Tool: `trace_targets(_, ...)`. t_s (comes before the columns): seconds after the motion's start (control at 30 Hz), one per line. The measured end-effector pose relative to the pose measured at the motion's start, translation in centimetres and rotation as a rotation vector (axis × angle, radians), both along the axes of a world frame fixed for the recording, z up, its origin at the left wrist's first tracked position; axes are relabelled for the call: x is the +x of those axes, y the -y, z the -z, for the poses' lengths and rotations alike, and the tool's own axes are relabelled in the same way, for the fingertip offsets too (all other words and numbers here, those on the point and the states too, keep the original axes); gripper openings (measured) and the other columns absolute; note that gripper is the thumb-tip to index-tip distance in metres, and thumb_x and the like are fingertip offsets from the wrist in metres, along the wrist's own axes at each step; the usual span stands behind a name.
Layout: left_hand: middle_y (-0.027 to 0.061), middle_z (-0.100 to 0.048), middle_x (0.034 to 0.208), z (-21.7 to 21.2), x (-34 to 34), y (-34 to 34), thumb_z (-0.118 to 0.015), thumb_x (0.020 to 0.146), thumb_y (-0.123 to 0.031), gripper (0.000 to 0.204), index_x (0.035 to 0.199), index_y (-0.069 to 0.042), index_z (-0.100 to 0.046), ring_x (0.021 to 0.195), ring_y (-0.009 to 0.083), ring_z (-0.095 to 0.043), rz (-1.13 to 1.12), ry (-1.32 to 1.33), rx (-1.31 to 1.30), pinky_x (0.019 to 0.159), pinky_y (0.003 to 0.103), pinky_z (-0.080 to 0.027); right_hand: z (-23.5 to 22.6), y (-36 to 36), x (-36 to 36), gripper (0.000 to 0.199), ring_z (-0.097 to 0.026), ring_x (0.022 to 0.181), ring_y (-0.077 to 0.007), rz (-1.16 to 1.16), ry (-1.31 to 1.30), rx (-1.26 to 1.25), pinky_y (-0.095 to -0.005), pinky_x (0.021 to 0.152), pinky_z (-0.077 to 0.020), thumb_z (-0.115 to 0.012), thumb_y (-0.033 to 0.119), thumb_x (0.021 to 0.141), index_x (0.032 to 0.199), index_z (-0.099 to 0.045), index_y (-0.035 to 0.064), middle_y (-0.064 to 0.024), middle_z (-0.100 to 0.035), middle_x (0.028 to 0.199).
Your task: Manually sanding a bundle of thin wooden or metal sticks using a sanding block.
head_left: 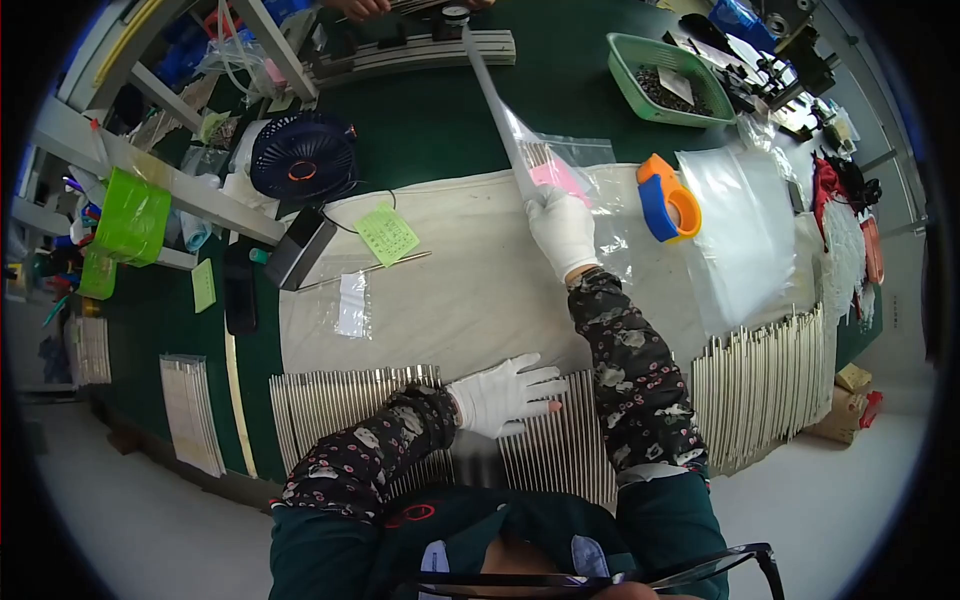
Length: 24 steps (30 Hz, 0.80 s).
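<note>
My left hand (507, 395), in a white glove with one fingertip bare, lies spread over the near edge of the cloth. Under and beside it are rows of thin metal rods (345, 400), placed side by side. My right hand (562, 230), also gloved in white, is closed on a long transparent plastic bag (497, 108) over the middle of the cloth. A pink slip (560, 178) shows in the bag by my fingers, with some rod ends beside it. The fingers' undersides are hidden.
A tape dispenser (668, 198) and flat plastic bags (745, 235) lie right of my right hand. More rods (760, 390) line the front right. A fan (303, 157) stands left, a green basket (670, 85) far right. Another person's hand (360, 8) appears at the far edge.
</note>
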State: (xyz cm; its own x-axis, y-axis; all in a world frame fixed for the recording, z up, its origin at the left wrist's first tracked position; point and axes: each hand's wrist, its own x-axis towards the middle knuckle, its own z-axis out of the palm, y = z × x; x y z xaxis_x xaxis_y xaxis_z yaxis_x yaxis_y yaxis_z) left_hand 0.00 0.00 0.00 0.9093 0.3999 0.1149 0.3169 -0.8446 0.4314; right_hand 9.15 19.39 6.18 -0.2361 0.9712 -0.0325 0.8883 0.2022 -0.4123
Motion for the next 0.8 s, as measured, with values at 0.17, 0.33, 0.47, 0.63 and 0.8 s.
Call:
trace_targets(0.17,0.0129,-0.041,0.141,0.0,-0.4,-0.6,-0.065,0.071,-0.036,0.061,0.125,-0.011,-0.051,0.130,0.0300,-0.038,0.005,-0.002,-0.010,0.106,0.052,-0.029,-1.9,0.7,4.1,0.023,-0.066,0.076,-0.0197,0.142,-0.759,-0.096,-0.0322,0.074,-0.0511,-0.066,0.015,0.085,0.103,-0.067,-0.0004,-0.0092,-0.070,0.084)
trace_targets(0.33,0.0127,-0.042,0.140,-0.7,-1.0,-0.7,-0.065,0.073,-0.036,0.059,0.125,-0.012,-0.051,0.129,0.0300,-0.039,0.030,-0.082,0.007,0.105,0.053,-0.030,-4.0,2.3,8.3,0.031,-0.063,0.077,-0.0201,0.078,-0.932,0.034,-0.0314,0.075,-0.0501,-0.066,0.014,0.085,0.108,-0.060,-0.0061,-0.0125,-0.067,0.086)
trace_targets(0.47,0.0123,-0.042,0.140,-1.2,-1.0,-0.7,-0.065,0.074,-0.035,0.057,0.125,-0.012,-0.052,0.130,0.0294,-0.038,0.012,-0.113,0.009,0.105,0.054,-0.030,-5.6,3.8,14.5,0.028,-0.059,0.071,-0.0225,0.058,-0.750,0.261,-0.0311,0.071,-0.0475,-0.063,0.010,0.085,0.107,-0.057,-0.0068,-0.0162,-0.063,0.081)
trace_targets(0.63,0.0122,-0.042,0.139,-1.2,-0.7,-0.7,-0.065,0.074,-0.035,0.057,0.125,-0.012,-0.053,0.130,0.0292,-0.038,0.000,-0.126,0.006,0.105,0.055,-0.030,-8.7,5.0,23.9,0.023,-0.057,0.068,-0.0162,0.392,-0.708,0.390,-0.0313,0.068,-0.0475,-0.061,0.008,0.086,0.103,-0.059,-0.0052,-0.0118,-0.064,0.081)
trace_targets(0.8,0.0131,-0.043,0.138,-1.7,-0.7,-0.8,-0.065,0.073,-0.035,0.057,0.123,-0.010,-0.053,0.130,0.0298,-0.038,0.019,-0.147,0.012,0.105,0.055,-0.030,-8.3,3.6,32.1,0.023,-0.064,0.077,-0.0221,0.639,-0.552,0.617,-0.0318,0.073,-0.0486,-0.060,0.014,0.088,0.103,-0.060,-0.0034,-0.0147,-0.068,0.089)
